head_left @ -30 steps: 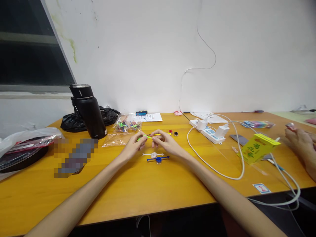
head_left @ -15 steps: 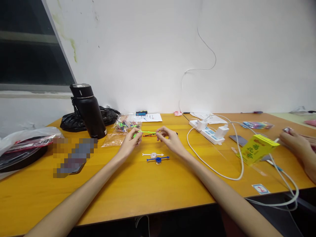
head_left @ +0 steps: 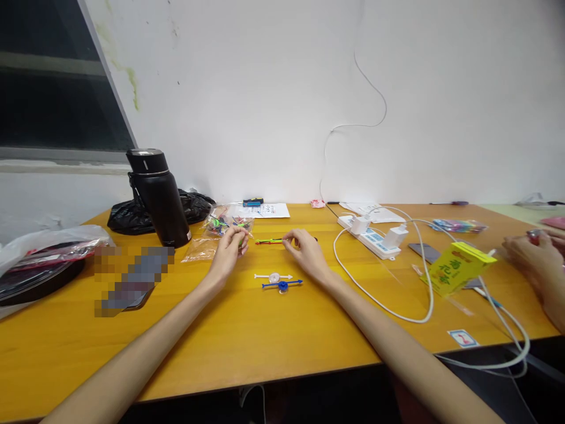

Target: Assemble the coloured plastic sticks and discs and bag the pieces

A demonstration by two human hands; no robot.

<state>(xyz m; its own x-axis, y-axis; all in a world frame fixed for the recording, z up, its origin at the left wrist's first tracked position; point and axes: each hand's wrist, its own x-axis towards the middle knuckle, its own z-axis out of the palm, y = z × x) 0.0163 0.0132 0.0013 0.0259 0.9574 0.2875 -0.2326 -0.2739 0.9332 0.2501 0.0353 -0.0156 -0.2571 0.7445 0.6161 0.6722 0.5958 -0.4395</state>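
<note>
My left hand (head_left: pixel 225 253) is curled closed on a green piece (head_left: pixel 241 242), mostly hidden. My right hand (head_left: pixel 309 252) bends thumb toward fingertips near the coloured arrows (head_left: pixel 267 241); I cannot tell whether it grips anything. Nearer me, 1 white arrow (head_left: pixel 274 277) lies just beyond 1 blue arrow (head_left: pixel 282 286) on the table (head_left: pixel 247 341).

Black bottle (head_left: pixel 159 203), white power strip (head_left: pixel 374 240), yellow box (head_left: pixel 457 269)
</note>
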